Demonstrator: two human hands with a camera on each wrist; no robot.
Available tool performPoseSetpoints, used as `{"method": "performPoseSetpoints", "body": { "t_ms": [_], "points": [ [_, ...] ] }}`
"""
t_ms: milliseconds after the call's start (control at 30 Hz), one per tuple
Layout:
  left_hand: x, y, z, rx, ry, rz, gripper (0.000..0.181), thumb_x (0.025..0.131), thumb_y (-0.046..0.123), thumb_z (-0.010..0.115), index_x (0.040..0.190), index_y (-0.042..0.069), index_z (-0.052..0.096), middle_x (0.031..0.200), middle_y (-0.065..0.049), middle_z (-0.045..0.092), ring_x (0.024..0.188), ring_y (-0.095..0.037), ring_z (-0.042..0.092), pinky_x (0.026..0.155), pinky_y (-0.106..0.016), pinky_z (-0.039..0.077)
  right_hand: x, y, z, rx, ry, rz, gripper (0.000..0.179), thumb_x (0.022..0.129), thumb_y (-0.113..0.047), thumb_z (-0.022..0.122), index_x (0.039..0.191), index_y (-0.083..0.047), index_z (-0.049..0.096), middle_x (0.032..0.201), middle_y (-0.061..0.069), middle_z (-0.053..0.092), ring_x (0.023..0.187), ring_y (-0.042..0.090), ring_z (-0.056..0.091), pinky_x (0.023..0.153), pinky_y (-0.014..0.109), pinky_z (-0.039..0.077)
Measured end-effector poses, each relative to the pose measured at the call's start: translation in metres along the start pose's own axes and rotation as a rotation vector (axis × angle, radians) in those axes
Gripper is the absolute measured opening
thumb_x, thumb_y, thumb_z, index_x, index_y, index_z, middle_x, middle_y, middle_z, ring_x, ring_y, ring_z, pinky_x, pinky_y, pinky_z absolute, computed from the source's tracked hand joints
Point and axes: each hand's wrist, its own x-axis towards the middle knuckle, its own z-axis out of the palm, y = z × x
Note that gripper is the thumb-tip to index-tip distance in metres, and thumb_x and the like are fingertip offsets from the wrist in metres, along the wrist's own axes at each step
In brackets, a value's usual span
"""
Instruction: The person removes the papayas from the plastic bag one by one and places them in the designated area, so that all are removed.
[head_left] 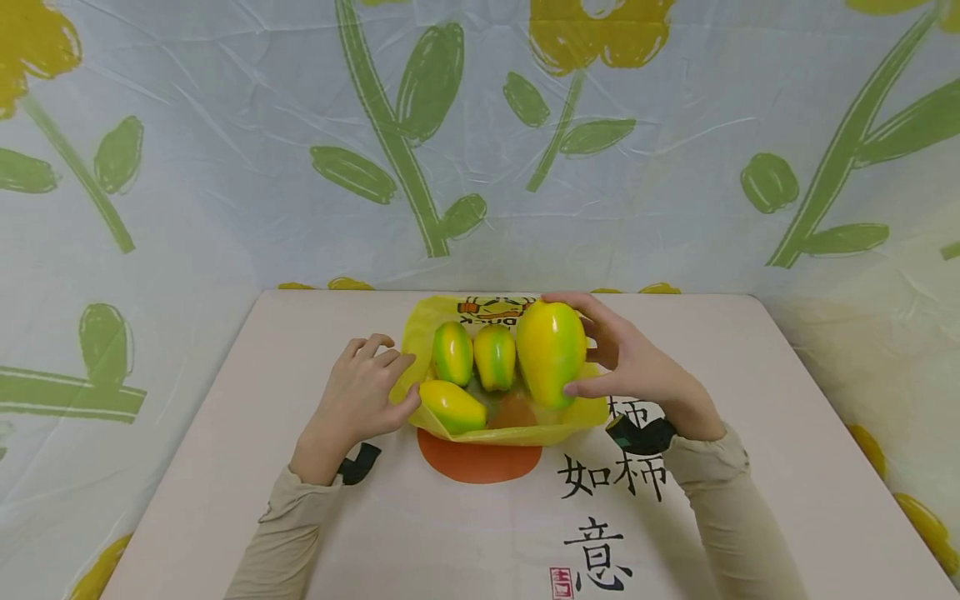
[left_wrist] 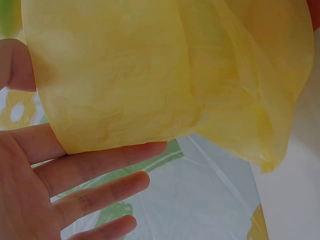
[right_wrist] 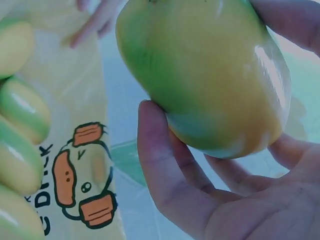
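My right hand [head_left: 637, 358] grips a big glossy yellow-green mango [head_left: 553, 346], fingers and thumb spread around it, over the right side of a yellow plastic bag [head_left: 517, 435]. Inside the bag are several smaller mangoes: one at the left [head_left: 453, 353], one in the middle [head_left: 495, 357] and one at the front [head_left: 453, 407]. At the bag's left edge is my left hand [head_left: 360, 387]. In the left wrist view its fingers [left_wrist: 100, 192] are extended beside the bag's side [left_wrist: 115, 75], which hides part of the index finger and the thumb tip.
The bag lies on a pale table covering [head_left: 225, 467] with an orange round print [head_left: 480, 462] and black written characters [head_left: 596, 554]. Behind rises a white cloth [head_left: 262, 100] with green leaves and yellow flowers. A dark band [head_left: 641, 435] circles the right wrist.
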Motion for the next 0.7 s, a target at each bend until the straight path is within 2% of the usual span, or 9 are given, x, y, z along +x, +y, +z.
{"method": "performPoseSetpoints", "body": {
  "t_ms": [233,467,533,700],
  "points": [
    [-0.001,0.000,0.001,0.000,0.005,-0.002,0.034,0.081,0.029,0.062,0.099,0.003,0.077,0.090,-0.010,0.074,0.101,-0.033,0.059,0.089,-0.050,0.045,-0.013,0.013,-0.011,0.257,0.061,-0.114,0.093,0.074,0.021,0.069,0.153,-0.002,0.026,0.142,0.020,0.037,0.118,0.031,0.051,0.092,0.043,0.053],
    [-0.001,0.000,0.002,0.002,0.007,-0.001,0.037,0.082,0.031,0.060,0.099,0.003,0.077,0.090,-0.010,0.074,0.101,-0.034,0.059,0.089,-0.050,0.045,-0.024,0.026,-0.026,0.412,0.143,-0.259,0.088,0.080,0.017,0.066,0.153,0.006,0.018,0.138,0.019,0.042,0.113,0.028,0.053,0.093,0.036,0.052],
    [-0.001,0.000,0.001,0.003,0.006,0.000,0.037,0.083,0.031,0.060,0.099,0.003,0.077,0.090,-0.011,0.074,0.101,-0.034,0.059,0.089,-0.050,0.045,-0.028,0.029,-0.030,0.436,0.170,-0.270,0.088,0.082,0.016,0.065,0.153,0.007,0.016,0.138,0.019,0.042,0.111,0.027,0.053,0.093,0.035,0.052],
    [0.000,0.000,0.001,0.005,0.001,-0.004,0.038,0.083,0.032,0.059,0.100,0.003,0.077,0.090,-0.011,0.074,0.102,-0.034,0.059,0.090,-0.051,0.045,-0.041,0.035,-0.041,0.439,0.246,-0.208,0.082,0.085,0.019,0.058,0.155,0.001,0.019,0.141,0.019,0.040,0.108,0.027,0.054,0.089,0.032,0.053]
  ]
}}
